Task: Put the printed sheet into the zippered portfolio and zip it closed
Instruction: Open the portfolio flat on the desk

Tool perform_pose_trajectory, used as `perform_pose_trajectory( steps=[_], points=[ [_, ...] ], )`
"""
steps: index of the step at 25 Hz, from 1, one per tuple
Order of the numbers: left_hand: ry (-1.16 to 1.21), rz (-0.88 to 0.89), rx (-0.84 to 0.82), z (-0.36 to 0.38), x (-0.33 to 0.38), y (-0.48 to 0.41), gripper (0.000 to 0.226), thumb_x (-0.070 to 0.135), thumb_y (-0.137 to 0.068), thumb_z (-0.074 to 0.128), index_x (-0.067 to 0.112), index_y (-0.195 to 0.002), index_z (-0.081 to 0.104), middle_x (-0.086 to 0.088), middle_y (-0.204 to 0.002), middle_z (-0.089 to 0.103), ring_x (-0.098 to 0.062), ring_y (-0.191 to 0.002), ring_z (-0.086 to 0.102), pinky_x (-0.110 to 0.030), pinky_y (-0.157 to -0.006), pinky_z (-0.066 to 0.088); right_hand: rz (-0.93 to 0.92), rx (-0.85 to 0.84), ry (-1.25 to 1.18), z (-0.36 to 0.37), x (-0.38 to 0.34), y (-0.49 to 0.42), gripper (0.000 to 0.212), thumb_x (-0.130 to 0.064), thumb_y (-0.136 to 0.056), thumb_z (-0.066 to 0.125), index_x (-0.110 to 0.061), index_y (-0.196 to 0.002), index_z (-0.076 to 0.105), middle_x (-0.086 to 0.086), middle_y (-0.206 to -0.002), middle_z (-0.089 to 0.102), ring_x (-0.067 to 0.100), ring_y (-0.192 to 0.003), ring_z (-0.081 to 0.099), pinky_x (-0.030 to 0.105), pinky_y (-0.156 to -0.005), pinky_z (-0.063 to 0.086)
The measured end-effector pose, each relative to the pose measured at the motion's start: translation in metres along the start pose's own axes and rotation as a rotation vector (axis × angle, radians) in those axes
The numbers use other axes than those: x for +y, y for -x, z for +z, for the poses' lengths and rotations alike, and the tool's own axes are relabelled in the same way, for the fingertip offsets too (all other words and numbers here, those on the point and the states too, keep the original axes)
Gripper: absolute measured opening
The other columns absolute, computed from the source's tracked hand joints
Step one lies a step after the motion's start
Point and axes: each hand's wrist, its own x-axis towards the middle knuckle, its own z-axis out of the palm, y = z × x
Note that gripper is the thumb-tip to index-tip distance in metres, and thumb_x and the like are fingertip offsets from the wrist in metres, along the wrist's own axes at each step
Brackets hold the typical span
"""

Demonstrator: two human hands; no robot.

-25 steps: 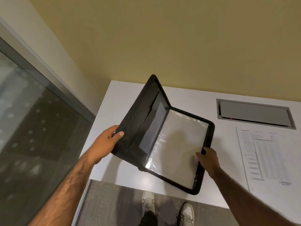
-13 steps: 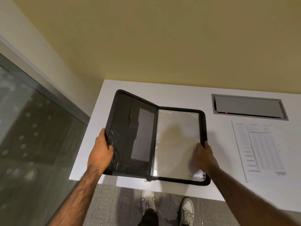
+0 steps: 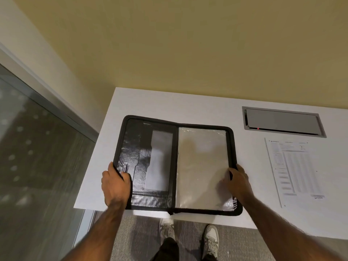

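A black zippered portfolio (image 3: 162,129) lies spread open and flat on the white table (image 3: 188,106), near its front left corner. Its left half shows dark pockets, its right half a pale pad under clear plastic. My left hand (image 3: 115,183) grips the portfolio's left edge, thumb on the inside. My right hand (image 3: 240,180) holds the right edge, fingers resting on the pad. The printed sheet (image 3: 295,170), white with a table of small text, lies flat on the table to the right of the portfolio, apart from it.
A grey metal cable hatch (image 3: 282,121) is set into the table behind the sheet. A yellow wall runs behind the table. A glass partition (image 3: 37,157) stands to the left. My shoes (image 3: 211,236) show below the table's front edge.
The portfolio's left cover swung down from a raised angle until the portfolio lay fully open and flat on the table. Both hands stayed on its side edges. The sheet has not moved.
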Motion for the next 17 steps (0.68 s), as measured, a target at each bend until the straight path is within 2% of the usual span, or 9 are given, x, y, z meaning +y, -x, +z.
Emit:
perform_pose_trajectory(
  steps=[2, 3, 5, 7, 9, 12, 14, 17],
  points=[
    [-0.045, 0.014, -0.005, 0.008, -0.011, 0.008, 0.056, 0.027, -0.096, 0.053, 0.011, -0.146, 0.034, -0.024, -0.123, 0.055, -0.042, -0.107, 0.055, -0.058, -0.094, 0.046, -0.011, 0.003, 0.009, 0.003, 0.003, 0.007, 0.052, -0.024, -0.088, 0.058, -0.019, -0.139, 0.049, 0.003, -0.159, 0.03, 0.031, -0.135, 0.038, 0.049, -0.105, 0.041],
    [-0.079, 0.037, -0.028, 0.011, -0.016, 0.01, 0.058, 0.029, -0.097, 0.053, 0.012, -0.148, 0.032, -0.024, -0.133, 0.05, -0.042, -0.117, 0.051, -0.059, -0.1, 0.043, -0.014, -0.009, 0.02, 0.005, 0.003, 0.01, 0.056, -0.028, -0.087, 0.059, -0.023, -0.141, 0.045, 0.002, -0.16, 0.026, 0.031, -0.138, 0.035, 0.05, -0.106, 0.041],
    [-0.179, 0.129, -0.097, 0.018, -0.023, 0.013, 0.065, 0.038, -0.101, 0.047, 0.011, -0.155, 0.025, -0.021, -0.157, 0.031, -0.041, -0.143, 0.033, -0.058, -0.117, 0.031, -0.015, -0.044, 0.022, 0.007, -0.002, 0.015, 0.062, -0.034, -0.083, 0.062, -0.033, -0.139, 0.037, 0.002, -0.162, 0.02, 0.033, -0.143, 0.03, 0.054, -0.106, 0.04],
    [-0.304, 0.294, -0.193, 0.027, -0.022, 0.02, 0.072, 0.051, -0.104, 0.031, 0.012, -0.161, 0.011, -0.017, -0.169, 0.007, -0.037, -0.155, 0.011, -0.055, -0.125, 0.013, -0.025, -0.071, 0.04, 0.012, -0.006, 0.018, 0.071, -0.038, -0.079, 0.066, -0.038, -0.14, 0.029, 0.005, -0.163, 0.014, 0.036, -0.145, 0.024, 0.057, -0.106, 0.041],
    [-0.391, 0.462, -0.285, 0.038, -0.014, 0.03, 0.075, 0.061, -0.102, 0.012, 0.018, -0.161, -0.003, -0.011, -0.169, -0.009, -0.032, -0.157, -0.006, -0.051, -0.125, 0.001, -0.05, -0.1, 0.111, 0.017, -0.008, 0.021, 0.081, -0.04, -0.078, 0.069, -0.037, -0.144, 0.021, 0.011, -0.162, 0.006, 0.038, -0.147, 0.015, 0.057, -0.107, 0.041],
    [-0.423, 0.5, -0.355, 0.052, -0.006, 0.035, 0.079, 0.069, -0.096, -0.006, 0.022, -0.16, -0.013, -0.007, -0.167, -0.021, -0.029, -0.155, -0.017, -0.05, -0.126, -0.002, -0.047, -0.125, 0.182, 0.022, -0.01, 0.021, 0.086, -0.038, -0.076, 0.067, -0.035, -0.145, 0.016, 0.015, -0.162, 0.001, 0.039, -0.147, 0.01, 0.056, -0.107, 0.042],
    [-0.414, 0.491, -0.366, 0.054, -0.008, 0.033, 0.081, 0.072, -0.094, -0.007, 0.023, -0.159, -0.016, -0.006, -0.166, -0.024, -0.028, -0.154, -0.02, -0.05, -0.126, -0.004, -0.052, -0.136, 0.198, 0.022, -0.011, 0.02, 0.083, -0.036, -0.079, 0.064, -0.035, -0.144, 0.014, 0.016, -0.161, 0.0, 0.04, -0.146, 0.01, 0.057, -0.106, 0.043],
    [-0.429, 0.527, -0.374, 0.051, -0.009, 0.029, 0.081, 0.069, -0.096, -0.003, 0.021, -0.16, -0.011, -0.007, -0.167, -0.021, -0.028, -0.155, -0.017, -0.051, -0.127, 0.0, -0.078, -0.151, 0.21, 0.018, -0.008, 0.018, 0.081, -0.032, -0.077, 0.066, -0.036, -0.143, 0.019, 0.014, -0.16, 0.004, 0.039, -0.145, 0.015, 0.057, -0.102, 0.047]
  ],
)
